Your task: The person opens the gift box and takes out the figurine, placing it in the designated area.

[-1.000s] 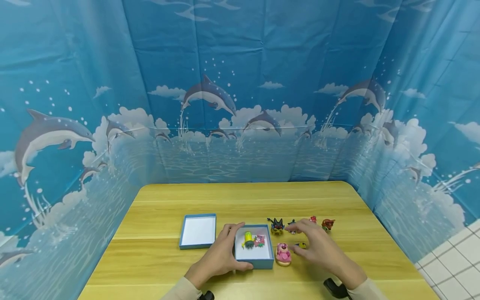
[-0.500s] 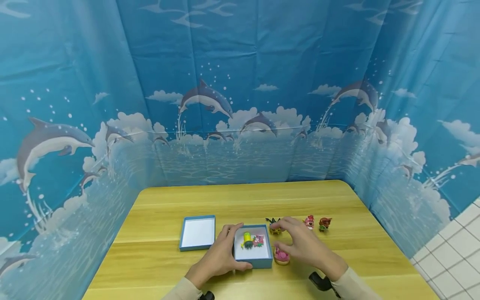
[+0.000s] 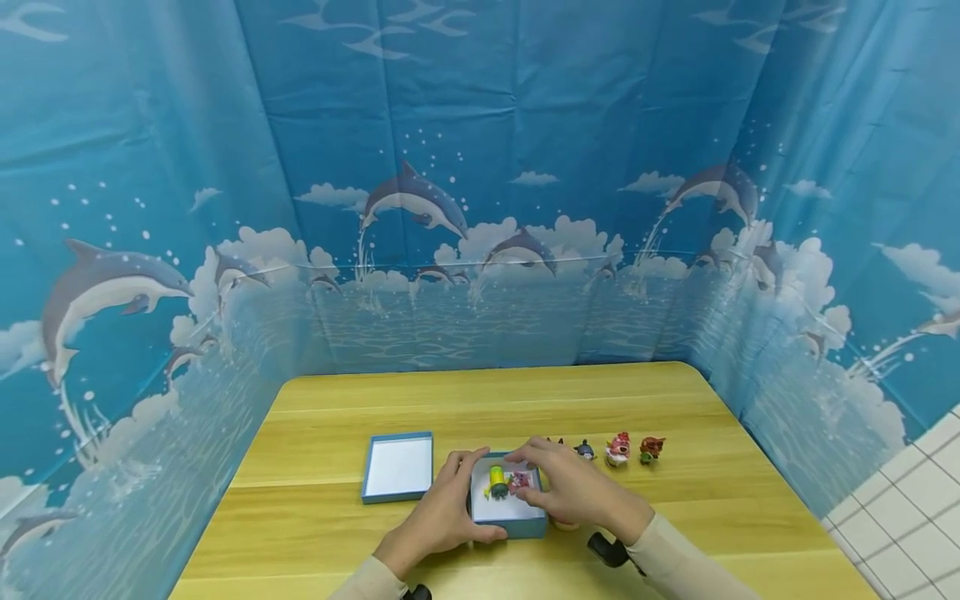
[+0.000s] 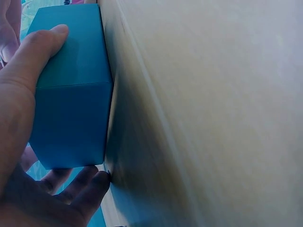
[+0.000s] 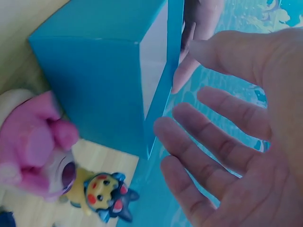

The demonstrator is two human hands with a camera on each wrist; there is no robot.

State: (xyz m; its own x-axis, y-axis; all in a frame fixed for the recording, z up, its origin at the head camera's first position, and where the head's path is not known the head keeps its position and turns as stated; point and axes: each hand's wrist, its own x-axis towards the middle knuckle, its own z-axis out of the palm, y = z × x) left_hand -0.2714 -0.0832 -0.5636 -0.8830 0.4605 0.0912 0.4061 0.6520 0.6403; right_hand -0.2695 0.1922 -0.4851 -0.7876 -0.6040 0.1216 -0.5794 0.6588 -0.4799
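My left hand (image 3: 450, 504) grips the blue open box (image 3: 510, 528); its thumb presses the front wall and its fingers reach round the left side. Inside the box lie a yellow-and-green toy (image 3: 498, 483) and a small pink figurine (image 3: 522, 479). Over the box's right part hovers my right hand (image 3: 577, 492), its fingers spread and loosely bent. Nothing shows between them in the right wrist view. A pink bear figurine (image 5: 38, 146) and a yellow figurine with a dark eared cap (image 5: 102, 191) stand beside the box, mostly hidden by that hand in the head view.
A shallow blue lid (image 3: 397, 467) with a white inside lies left of the box. Behind the right hand stand a dark figurine (image 3: 585, 451), a red-and-pink figurine (image 3: 618, 450) and a reddish-brown figurine (image 3: 651, 450). Dolphin-print curtains (image 3: 450, 325) surround the wooden table (image 3: 337, 533).
My right hand has moved left from among the figurines to above the box. A small yellow item once near its fingertips no longer shows. The left hand keeps its grip on the box.
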